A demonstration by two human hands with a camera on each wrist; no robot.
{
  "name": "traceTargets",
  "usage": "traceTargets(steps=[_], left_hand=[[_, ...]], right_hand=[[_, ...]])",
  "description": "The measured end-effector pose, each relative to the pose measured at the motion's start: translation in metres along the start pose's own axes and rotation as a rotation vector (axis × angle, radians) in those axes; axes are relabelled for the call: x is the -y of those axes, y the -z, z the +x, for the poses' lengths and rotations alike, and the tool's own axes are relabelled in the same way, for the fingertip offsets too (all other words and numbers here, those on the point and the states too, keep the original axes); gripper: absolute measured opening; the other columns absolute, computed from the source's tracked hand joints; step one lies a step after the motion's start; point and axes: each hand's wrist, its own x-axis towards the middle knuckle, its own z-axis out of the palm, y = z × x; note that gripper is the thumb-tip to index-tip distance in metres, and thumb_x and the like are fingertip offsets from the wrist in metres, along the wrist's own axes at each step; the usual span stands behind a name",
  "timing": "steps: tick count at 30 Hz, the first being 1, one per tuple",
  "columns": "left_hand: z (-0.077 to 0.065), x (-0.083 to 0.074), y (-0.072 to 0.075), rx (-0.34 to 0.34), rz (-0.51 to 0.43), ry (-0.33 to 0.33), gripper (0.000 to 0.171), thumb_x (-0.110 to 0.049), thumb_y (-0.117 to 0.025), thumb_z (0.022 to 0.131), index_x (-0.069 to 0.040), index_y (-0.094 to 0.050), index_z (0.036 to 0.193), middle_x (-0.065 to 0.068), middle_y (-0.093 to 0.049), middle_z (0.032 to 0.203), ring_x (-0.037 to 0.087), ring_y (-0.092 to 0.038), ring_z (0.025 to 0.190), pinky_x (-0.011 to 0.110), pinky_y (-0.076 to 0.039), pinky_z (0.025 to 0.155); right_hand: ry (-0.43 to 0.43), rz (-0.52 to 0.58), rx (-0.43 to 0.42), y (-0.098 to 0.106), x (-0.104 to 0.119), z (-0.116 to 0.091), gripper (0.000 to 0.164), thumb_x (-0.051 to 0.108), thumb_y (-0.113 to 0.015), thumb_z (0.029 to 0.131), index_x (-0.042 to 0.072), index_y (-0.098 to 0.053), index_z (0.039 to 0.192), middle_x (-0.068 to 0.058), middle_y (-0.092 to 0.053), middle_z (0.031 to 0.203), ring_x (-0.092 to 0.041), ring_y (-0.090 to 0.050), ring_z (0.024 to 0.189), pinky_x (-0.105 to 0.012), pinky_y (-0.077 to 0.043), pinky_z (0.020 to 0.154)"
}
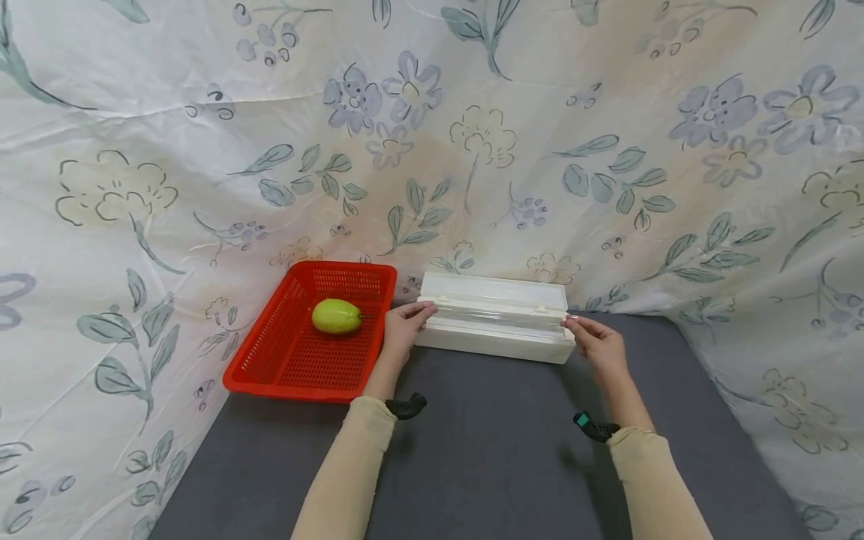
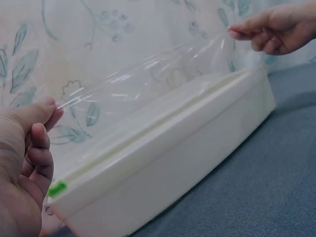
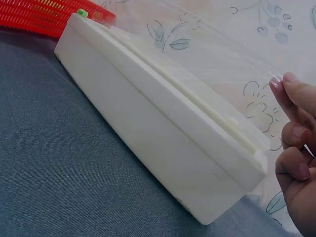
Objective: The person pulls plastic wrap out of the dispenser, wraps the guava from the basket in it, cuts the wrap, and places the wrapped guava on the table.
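A sheet of clear plastic wrap (image 2: pixel 148 74) is stretched up out of a long white wrap dispenser box (image 1: pixel 493 343), whose lid stands raised at the back. My left hand (image 1: pixel 405 328) pinches one corner of the film between thumb and forefinger. At the opposite corner, my right hand (image 1: pixel 597 345) pinches the film the same way, as the right wrist view also shows. Between the two hands the film hangs taut above the box. A small green tab (image 2: pixel 57 188) shows at the left end of the box.
To the left stands a red plastic basket (image 1: pixel 304 375) with a green-yellow oval fruit (image 1: pixel 336 316) in it. The dark grey tabletop (image 1: pixel 486 442) lies in front of the box. A floral cloth (image 1: pixel 432 150) hangs behind and along both sides.
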Motion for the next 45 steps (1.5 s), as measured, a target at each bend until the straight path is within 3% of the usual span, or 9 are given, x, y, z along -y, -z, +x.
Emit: traceTargets(steps=[9, 16, 23, 27, 30, 36, 41, 45], left_hand=[[0.003, -0.007, -0.001, -0.004, 0.003, 0.004, 0.024, -0.023, -0.085, 0.093, -0.009, -0.084, 0.112, 0.005, -0.08, 0.103, 0.012, -0.058, 0.072, 0.024, -0.055, 0.074], [0.003, -0.014, 0.0, 0.003, 0.022, -0.003, 0.027, -0.024, -0.084, 0.094, -0.007, -0.083, 0.116, 0.005, -0.08, 0.106, 0.012, -0.059, 0.074, 0.02, -0.055, 0.074], [0.006, -0.021, -0.001, -0.002, 0.011, -0.017, 0.027, -0.023, -0.085, 0.093, -0.006, -0.083, 0.115, 0.004, -0.079, 0.106, 0.018, -0.06, 0.076, 0.035, -0.055, 0.078], [0.008, -0.025, -0.001, -0.007, 0.011, -0.019, 0.027, -0.025, -0.086, 0.092, -0.008, -0.084, 0.113, 0.004, -0.079, 0.108, 0.03, -0.064, 0.088, 0.037, -0.058, 0.082], [0.009, -0.03, -0.002, -0.007, 0.009, -0.031, 0.025, -0.024, -0.086, 0.093, -0.008, -0.084, 0.112, 0.005, -0.079, 0.107, 0.029, -0.065, 0.087, 0.04, -0.058, 0.083], [0.013, -0.036, -0.002, -0.004, -0.015, -0.043, 0.022, -0.023, -0.085, 0.093, -0.008, -0.085, 0.11, 0.004, -0.079, 0.102, 0.015, -0.06, 0.077, 0.029, -0.055, 0.075], [0.013, -0.042, -0.002, 0.004, -0.029, -0.042, 0.021, -0.021, -0.084, 0.094, -0.007, -0.084, 0.11, 0.006, -0.08, 0.107, 0.025, -0.062, 0.092, 0.021, -0.055, 0.073], [0.013, -0.044, -0.003, 0.002, -0.027, -0.042, 0.023, -0.023, -0.084, 0.095, -0.007, -0.084, 0.111, 0.007, -0.079, 0.109, 0.033, -0.063, 0.097, 0.021, -0.055, 0.073]], right_hand=[[0.024, 0.012, -0.015, -0.001, 0.005, 0.004, 0.054, 0.036, -0.078, 0.097, -0.002, -0.07, 0.134, 0.02, -0.078, 0.093, -0.006, -0.042, 0.062, -0.021, -0.037, 0.056], [0.035, 0.042, 0.009, 0.0, 0.011, 0.006, 0.042, 0.032, -0.078, 0.098, 0.002, -0.075, 0.127, 0.018, -0.079, 0.094, -0.007, -0.039, 0.057, -0.022, -0.035, 0.055], [0.003, 0.065, -0.013, 0.001, 0.021, 0.011, 0.034, 0.033, -0.081, 0.094, 0.01, -0.08, 0.12, 0.017, -0.079, 0.093, -0.009, -0.041, 0.061, -0.024, -0.036, 0.057], [-0.001, 0.036, -0.04, 0.0, 0.026, 0.014, 0.03, 0.036, -0.082, 0.093, 0.016, -0.081, 0.115, 0.018, -0.078, 0.094, -0.009, -0.044, 0.065, -0.023, -0.038, 0.059], [0.009, 0.048, -0.045, -0.001, 0.031, 0.015, 0.024, 0.035, -0.082, 0.093, 0.018, -0.082, 0.11, 0.017, -0.079, 0.092, -0.009, -0.043, 0.062, -0.022, -0.038, 0.057], [0.038, 0.065, -0.041, -0.002, 0.042, 0.015, 0.011, 0.033, -0.082, 0.094, 0.025, -0.083, 0.1, 0.018, -0.077, 0.088, -0.008, -0.042, 0.06, -0.023, -0.036, 0.056], [0.045, 0.076, -0.026, -0.001, 0.048, 0.016, 0.012, 0.032, -0.081, 0.095, 0.023, -0.083, 0.103, 0.018, -0.077, 0.088, -0.009, -0.042, 0.061, -0.023, -0.035, 0.057], [0.034, 0.077, -0.02, 0.0, 0.051, 0.018, 0.025, 0.031, -0.081, 0.095, 0.016, -0.082, 0.114, 0.018, -0.077, 0.09, -0.01, -0.043, 0.064, -0.023, -0.036, 0.058]])
